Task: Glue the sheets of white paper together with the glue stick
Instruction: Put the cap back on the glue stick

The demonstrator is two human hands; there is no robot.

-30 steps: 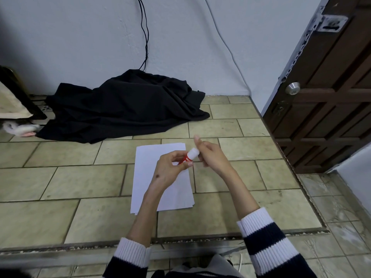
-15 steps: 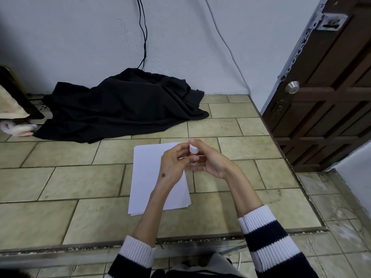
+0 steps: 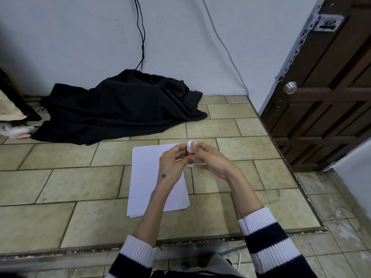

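Observation:
A small stack of white paper sheets point(image 3: 148, 177) lies flat on the tiled floor in front of me. Above its far right corner I hold a red and white glue stick point(image 3: 190, 152) upright between both hands. My left hand point(image 3: 172, 167) grips the lower part of the stick from the left. My right hand point(image 3: 210, 159) closes on it from the right, with a fingertip over the white cap at the top. The stick's lower end pokes out below my fingers.
A heap of black cloth point(image 3: 120, 109) lies against the white wall beyond the paper, with cables point(image 3: 141, 37) hanging above it. A dark wooden door point(image 3: 325, 93) stands at the right. A floor step edge point(image 3: 180, 241) runs near my sleeves.
The glue stick has turned from tilted to upright, and both hands have closed in around it. My right fingers moved onto the cap.

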